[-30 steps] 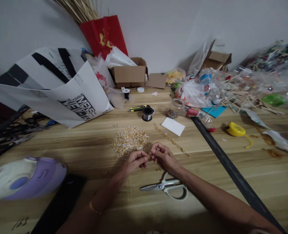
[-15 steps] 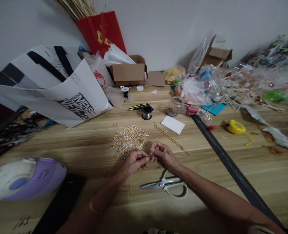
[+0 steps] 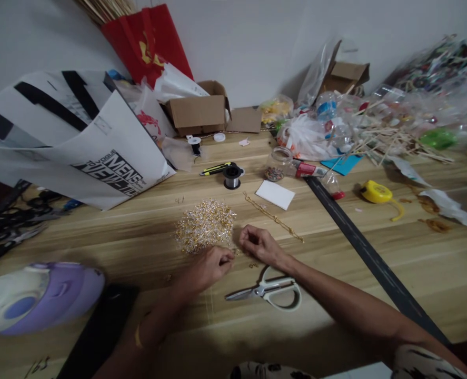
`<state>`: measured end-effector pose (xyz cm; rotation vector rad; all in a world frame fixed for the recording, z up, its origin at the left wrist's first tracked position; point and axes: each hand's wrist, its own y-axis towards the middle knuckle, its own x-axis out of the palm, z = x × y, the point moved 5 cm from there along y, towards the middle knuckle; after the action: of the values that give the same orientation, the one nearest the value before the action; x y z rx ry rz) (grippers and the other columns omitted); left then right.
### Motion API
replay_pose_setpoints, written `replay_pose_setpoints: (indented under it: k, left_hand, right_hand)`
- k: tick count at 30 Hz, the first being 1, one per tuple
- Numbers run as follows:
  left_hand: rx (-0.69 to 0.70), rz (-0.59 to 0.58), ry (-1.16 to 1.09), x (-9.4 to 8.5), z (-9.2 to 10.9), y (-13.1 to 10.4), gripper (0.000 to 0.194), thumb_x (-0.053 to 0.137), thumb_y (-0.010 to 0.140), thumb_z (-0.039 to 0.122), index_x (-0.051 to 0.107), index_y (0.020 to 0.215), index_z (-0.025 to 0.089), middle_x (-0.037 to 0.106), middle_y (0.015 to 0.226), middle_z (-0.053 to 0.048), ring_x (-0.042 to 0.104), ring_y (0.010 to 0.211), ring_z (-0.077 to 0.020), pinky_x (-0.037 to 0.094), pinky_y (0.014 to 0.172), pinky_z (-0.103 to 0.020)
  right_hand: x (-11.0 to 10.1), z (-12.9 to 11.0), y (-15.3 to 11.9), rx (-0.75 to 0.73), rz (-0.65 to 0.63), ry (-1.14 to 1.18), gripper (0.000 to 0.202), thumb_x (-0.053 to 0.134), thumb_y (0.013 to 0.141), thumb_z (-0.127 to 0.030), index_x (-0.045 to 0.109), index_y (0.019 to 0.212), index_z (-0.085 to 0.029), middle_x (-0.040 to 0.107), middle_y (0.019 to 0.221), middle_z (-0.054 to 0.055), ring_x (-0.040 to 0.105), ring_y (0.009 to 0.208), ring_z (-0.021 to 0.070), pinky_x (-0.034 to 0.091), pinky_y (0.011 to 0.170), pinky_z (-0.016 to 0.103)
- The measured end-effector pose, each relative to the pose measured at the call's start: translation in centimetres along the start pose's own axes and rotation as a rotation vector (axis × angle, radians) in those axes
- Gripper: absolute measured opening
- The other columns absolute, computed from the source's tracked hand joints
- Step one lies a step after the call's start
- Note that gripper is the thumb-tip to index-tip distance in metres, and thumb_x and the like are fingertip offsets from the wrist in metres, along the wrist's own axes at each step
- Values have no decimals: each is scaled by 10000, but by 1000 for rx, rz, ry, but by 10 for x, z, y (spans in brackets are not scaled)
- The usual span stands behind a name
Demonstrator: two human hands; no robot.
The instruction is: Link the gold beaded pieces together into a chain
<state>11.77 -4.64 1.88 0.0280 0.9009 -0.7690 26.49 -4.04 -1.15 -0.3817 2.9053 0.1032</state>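
Observation:
My left hand (image 3: 213,266) rests low over the table, just in front of a heap of small clear and gold beaded pieces (image 3: 205,225). Its fingers are curled together, and what they hold, if anything, is hidden. Across a small gap, my right hand (image 3: 260,245) has its thumb and fingertips pressed together; I cannot make out anything between them. Tiny gold bits (image 3: 236,252) lie between the two hands, and a few more gold pieces (image 3: 253,266) sit below the right one. A gold chain (image 3: 275,217) stretches beyond my right hand. Nearer to me lie white-handled scissors (image 3: 261,289).
Behind the heap stand a wire spool (image 3: 232,178) and a yellow-black cutter (image 3: 215,168). A white card (image 3: 275,195), a bead jar (image 3: 277,164) and a yellow tape measure (image 3: 376,192) lie rightward. At left are a white bag (image 3: 118,158) and a purple-white device (image 3: 55,300).
My hands have come apart from their meeting point: the left moved slightly left and down, the right a little left. The whole view has shifted a bit.

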Motion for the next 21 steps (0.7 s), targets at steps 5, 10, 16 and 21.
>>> replay_pose_setpoints:
  k: [5,10,16,21]
  left_hand:
    - [1,-49,86,-2,-1,-3,250,529,729,214,666,933,166,665,734,-27,559,628,-148,380,614,-227]
    - [71,-82,142,-8,12,-10,252,489,734,182,632,942,184,592,633,0,521,609,-159,354,605,-237]
    - [110,-122,119,-11,12,-18,208,473,753,173,595,918,204,528,592,23,504,616,-168,344,635,-243]
    - [140,-121,115,-13,8,-23,221,464,757,148,570,942,205,538,628,23,510,658,-166,348,655,-240]
  right_hand:
    - [-1,1,1,-13,17,-12,91,552,798,-205,518,731,-154,510,603,-31,446,516,74,325,492,186]
    - [-1,5,0,-27,16,-16,68,542,799,-195,527,747,-154,531,606,-21,453,516,78,325,483,186]
    - [-1,3,-1,-32,-4,-32,60,543,800,-192,536,756,-153,529,579,-23,443,508,80,321,479,186]
    - [-1,1,-1,-28,-12,-27,54,537,796,-176,527,746,-156,524,581,-29,437,504,75,317,483,185]
